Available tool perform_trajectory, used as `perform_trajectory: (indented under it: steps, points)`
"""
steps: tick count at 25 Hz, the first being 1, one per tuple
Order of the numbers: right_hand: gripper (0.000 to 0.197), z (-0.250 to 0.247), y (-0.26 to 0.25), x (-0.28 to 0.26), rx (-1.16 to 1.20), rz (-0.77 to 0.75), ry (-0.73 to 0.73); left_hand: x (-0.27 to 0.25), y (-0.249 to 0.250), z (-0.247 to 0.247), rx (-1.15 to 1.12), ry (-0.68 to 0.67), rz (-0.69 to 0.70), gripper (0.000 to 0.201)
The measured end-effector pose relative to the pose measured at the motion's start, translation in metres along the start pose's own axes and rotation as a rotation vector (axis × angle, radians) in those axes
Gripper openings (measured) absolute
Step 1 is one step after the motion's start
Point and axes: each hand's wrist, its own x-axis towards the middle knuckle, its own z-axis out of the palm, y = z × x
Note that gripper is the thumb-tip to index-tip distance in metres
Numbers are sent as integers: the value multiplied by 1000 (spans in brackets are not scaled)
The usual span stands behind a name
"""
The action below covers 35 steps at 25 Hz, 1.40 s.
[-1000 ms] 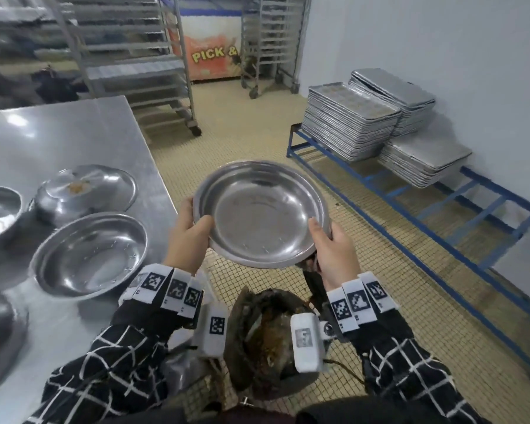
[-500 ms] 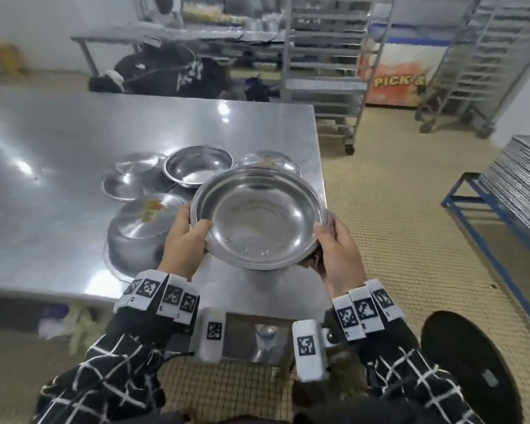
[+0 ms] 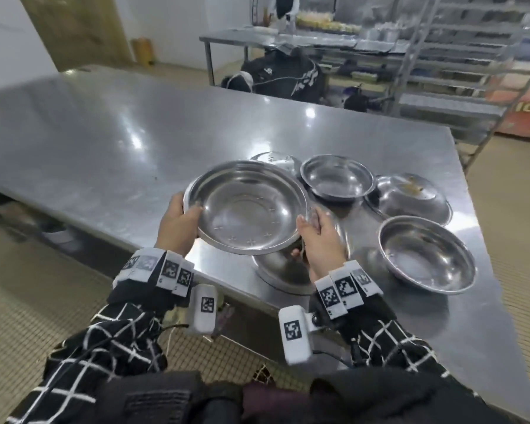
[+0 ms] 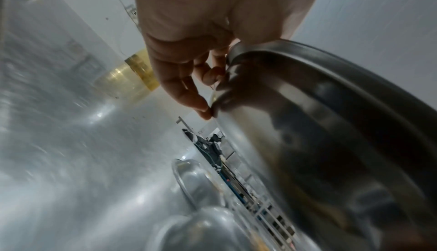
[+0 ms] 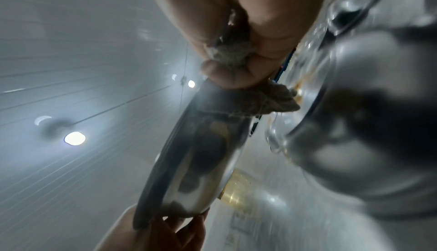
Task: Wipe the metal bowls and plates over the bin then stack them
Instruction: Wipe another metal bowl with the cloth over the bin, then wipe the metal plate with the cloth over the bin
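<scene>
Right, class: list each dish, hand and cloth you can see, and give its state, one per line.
Held bowl: upright, above the table, gripped by both hands.
Left hand: grips its rim.
Right hand: grips the rim and a cloth.
Near-right bowl: upright, empty.
Far bowl: upright.
Soiled dish: upside down.

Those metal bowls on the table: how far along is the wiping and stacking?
Early to midway, I'd guess. In hand: both hands grip a clean-looking bowl over an upturned bowl, the right hand also clutching a rag. Left: a domed dish carries brown residue; two upright bowls sit unstacked.
</scene>
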Motion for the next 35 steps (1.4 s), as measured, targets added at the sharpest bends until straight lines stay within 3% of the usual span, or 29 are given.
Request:
perform_trajectory:
  steps: [1, 8, 13, 17, 22, 25, 27, 31, 35]
  points:
    - [35, 20, 8, 5, 8, 22, -5, 13, -9, -14, 34, 13, -14, 18]
    - [59, 102, 51, 42, -249, 127, -46, 77, -69, -70, 239, 4, -108, 18]
    - [44, 124, 52, 67, -534, 143, -81, 93, -97, -79, 320, -72, -197, 33]
    - [46, 131, 50, 81, -728, 156, -139, 101, -109, -81, 367, -118, -224, 40]
    - [8, 137, 53, 88, -930, 107, -157, 110, -116, -82, 428, -118, -207, 40]
    - [3, 141, 48, 91, -970, 120, -222, 117, -117, -83, 535, -135, -167, 45]
    - [16, 139, 47, 98, -1020, 130, -153, 122, -118, -84, 664, -120, -166, 61]
    - [17, 124, 12, 101, -866, 108, -147, 136, -95, -78, 809, -118, -100, 65]
    - [24, 92, -19, 130, -600, 139, 11, 154, -56, -54, 797, -267, -24, 61]
